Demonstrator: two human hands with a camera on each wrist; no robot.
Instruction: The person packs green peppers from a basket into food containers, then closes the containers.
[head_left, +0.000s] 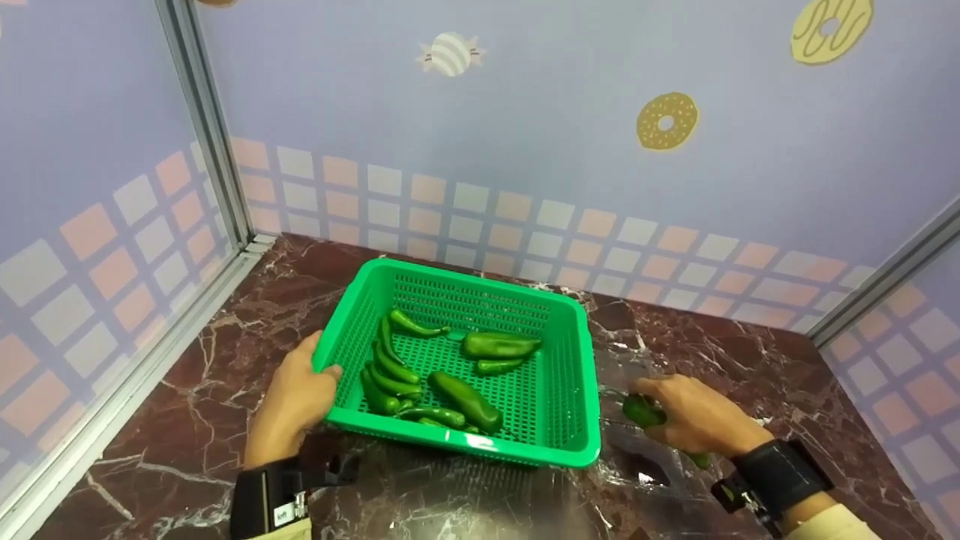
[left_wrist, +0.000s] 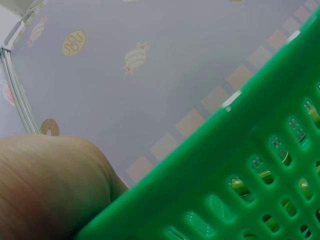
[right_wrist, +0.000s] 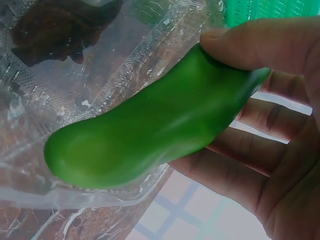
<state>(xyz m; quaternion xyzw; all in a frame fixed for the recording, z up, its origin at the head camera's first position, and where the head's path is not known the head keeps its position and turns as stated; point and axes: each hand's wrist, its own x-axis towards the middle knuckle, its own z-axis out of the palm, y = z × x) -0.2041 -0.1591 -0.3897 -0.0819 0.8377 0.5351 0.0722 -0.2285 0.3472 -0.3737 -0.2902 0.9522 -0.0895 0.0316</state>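
A green plastic basket with slotted walls holds several green peppers, both thick ones and slim curved ones. My left hand grips its left rim, the thumb over the edge; in the left wrist view part of that hand shows against the basket's outer wall. To the right of the basket, my right hand holds a thick green pepper between thumb and fingers. Below this pepper lies a clear plastic container with ridged edges, partly hidden by the hand.
The tabletop is dark red-brown with pale marbled veins. A lilac wall with printed sweets and checks rises behind it. Side panels stand at left and right, joined by metal corner strips.
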